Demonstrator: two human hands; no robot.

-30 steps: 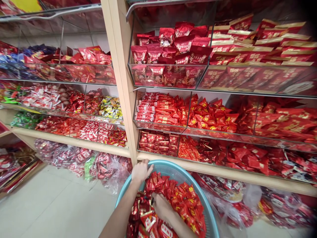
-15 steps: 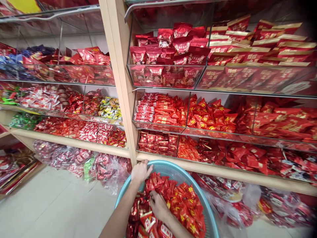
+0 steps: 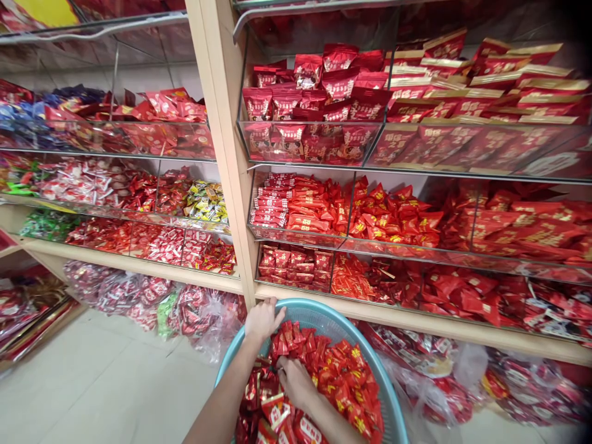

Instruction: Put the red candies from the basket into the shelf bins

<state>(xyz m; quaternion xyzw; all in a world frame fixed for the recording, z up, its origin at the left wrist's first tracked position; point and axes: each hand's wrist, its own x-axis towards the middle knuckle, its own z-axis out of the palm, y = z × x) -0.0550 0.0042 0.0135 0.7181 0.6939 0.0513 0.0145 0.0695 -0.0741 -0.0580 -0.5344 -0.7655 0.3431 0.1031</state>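
A round teal plastic basket [image 3: 391, 385] stands before me, low against the shelf front. My left hand [image 3: 263, 319] grips its far left rim, thumb to the inner side. Within the basket, my right hand [image 3: 296, 379] reaches down among wrapped candies, its fingers curled and their tips hidden. Bright red packets with yellow print [image 3: 354, 376] fill the right side of the basket. Darker, shiny red packets [image 3: 254, 391] lie on the left, under and beside my forearms. Whether a packet is between my right fingers cannot be made out.
Clear-fronted shelves of red packets [image 3: 393, 213] rise ahead, split by a pale wooden upright [image 3: 219, 123]. Plastic bags of sweets [image 3: 203, 314] lie on the floor under the lowest shelf, with more bags [image 3: 435, 370] right of the basket. Pale floor tiles [image 3: 106, 376] extend left.
My right hand has shifted slightly left among the candies, its fingers a little more bent. My left hand stays on the rim, and the basket has hardly moved.
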